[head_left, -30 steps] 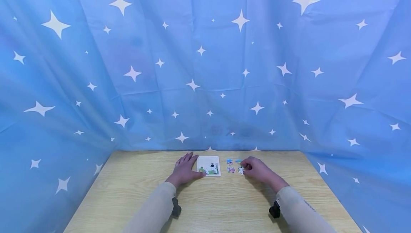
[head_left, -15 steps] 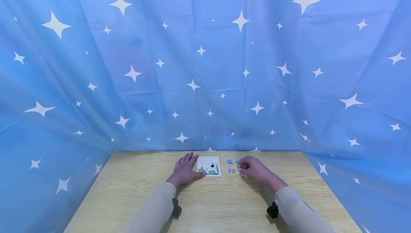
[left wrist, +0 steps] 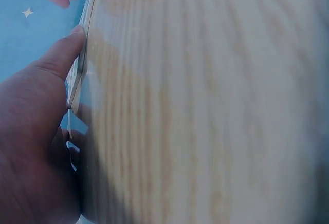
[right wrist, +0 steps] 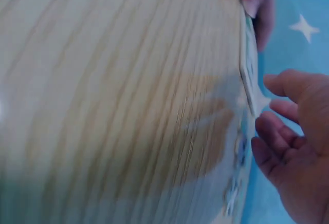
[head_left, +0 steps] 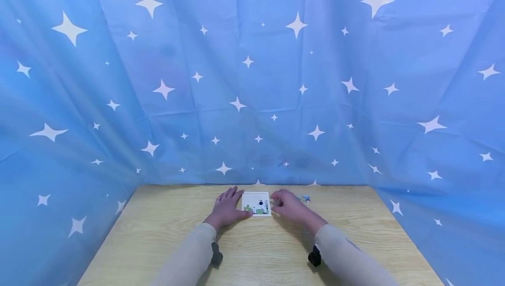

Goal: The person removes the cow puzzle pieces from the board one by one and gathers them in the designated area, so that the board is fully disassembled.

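Observation:
A square puzzle tray (head_left: 252, 197) with a pale frame lies flat near the table's far edge, with green, white and black pieces along its bottom. My left hand (head_left: 226, 208) rests at its left side, thumb on the lower edge, fingers spread straight toward the upper left corner. In the left wrist view the thumb (left wrist: 69, 49) presses the tray's edge. My right hand (head_left: 289, 206) is at the tray's right edge. The right wrist view shows its thumb (right wrist: 282, 82) and fingers apart, nothing visible between them. Loose puzzle pieces (head_left: 305, 199) lie beyond it, partly hidden by the hand.
The wood-grain table (head_left: 256, 251) ends at a blue curtain (head_left: 252, 146) with white stars, which hangs behind and along both sides. Black wrist cameras (head_left: 314, 256) hang beneath both sleeves. More loose pieces (right wrist: 232, 196) appear edge-on in the right wrist view.
My right hand has moved left from the loose pieces to the tray's right edge, its thumb and fingers now parted. The left hand and tray have stayed put.

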